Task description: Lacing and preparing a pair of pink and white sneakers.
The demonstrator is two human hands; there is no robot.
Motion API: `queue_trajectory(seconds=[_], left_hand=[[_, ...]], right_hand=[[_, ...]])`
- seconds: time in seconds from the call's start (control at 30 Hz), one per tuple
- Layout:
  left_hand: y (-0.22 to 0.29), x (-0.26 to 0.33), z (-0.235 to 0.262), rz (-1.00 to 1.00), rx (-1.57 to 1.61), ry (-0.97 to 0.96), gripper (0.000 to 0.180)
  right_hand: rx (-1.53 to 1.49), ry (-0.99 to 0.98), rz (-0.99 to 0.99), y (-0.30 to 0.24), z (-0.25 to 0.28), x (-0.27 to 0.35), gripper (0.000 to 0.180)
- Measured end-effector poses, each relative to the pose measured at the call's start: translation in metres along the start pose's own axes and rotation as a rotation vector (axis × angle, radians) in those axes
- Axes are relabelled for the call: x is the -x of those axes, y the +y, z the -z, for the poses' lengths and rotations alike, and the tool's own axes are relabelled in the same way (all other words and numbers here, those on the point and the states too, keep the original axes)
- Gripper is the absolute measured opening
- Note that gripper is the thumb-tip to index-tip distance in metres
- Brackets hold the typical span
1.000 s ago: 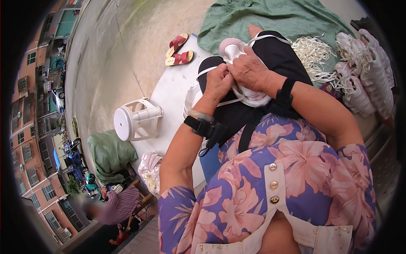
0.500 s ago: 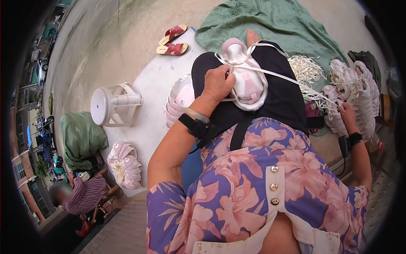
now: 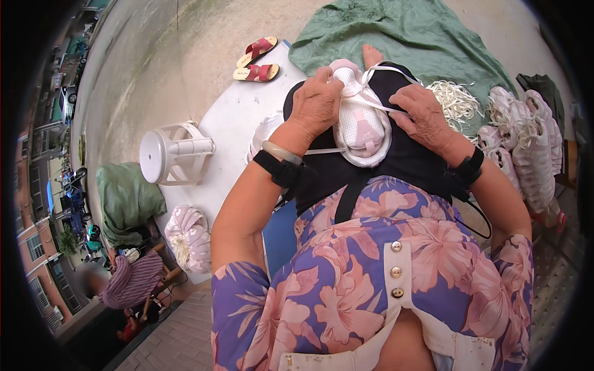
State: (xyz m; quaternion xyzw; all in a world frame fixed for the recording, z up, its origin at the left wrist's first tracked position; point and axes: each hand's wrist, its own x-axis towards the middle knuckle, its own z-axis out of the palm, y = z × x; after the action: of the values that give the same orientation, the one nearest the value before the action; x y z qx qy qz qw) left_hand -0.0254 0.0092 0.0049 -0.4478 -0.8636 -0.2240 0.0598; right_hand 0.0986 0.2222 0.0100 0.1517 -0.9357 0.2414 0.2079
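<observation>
The shoe, white and pink, rests sole-down on the black cloth across the person's lap, between the two hands. The left hand is closed over the shoe's far left edge near the toe, fingers curled onto the upper. The right hand lies flat and partly open just right of the shoe, fingertips touching its side and pressing on a white lace that loops from the toe across toward this hand. A second strand of lace runs from the shoe's near end toward the left wrist, which carries a black band and a pale bangle.

Beyond the right hand lies a loose bundle of white laces, and farther right a row of white shoes. Beyond both hands a green cloth is spread on the ground. Left of the left hand stands an overturned white stool, with a pair of red sandals well beyond it.
</observation>
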Motion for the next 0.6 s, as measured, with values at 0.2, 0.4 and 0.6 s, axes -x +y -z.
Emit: queue_trajectory(seconds=[0.2,0.4,0.6], left_hand=[[-0.001,-0.001,0.001,-0.002,-0.097,-0.105,0.01],[-0.001,-0.007,0.004,0.094,-0.095,0.19,0.011],[-0.01,-0.002,-0.006,0.369,0.257,0.351,0.013]], right_hand=[[-0.012,-0.128,-0.048,-0.009,-0.018,-0.014,0.016],[-0.262,-0.2,-0.188,-0.008,-0.015,-0.016,0.011],[-0.373,-0.53,-0.04,-0.035,0.03,-0.002,0.012]])
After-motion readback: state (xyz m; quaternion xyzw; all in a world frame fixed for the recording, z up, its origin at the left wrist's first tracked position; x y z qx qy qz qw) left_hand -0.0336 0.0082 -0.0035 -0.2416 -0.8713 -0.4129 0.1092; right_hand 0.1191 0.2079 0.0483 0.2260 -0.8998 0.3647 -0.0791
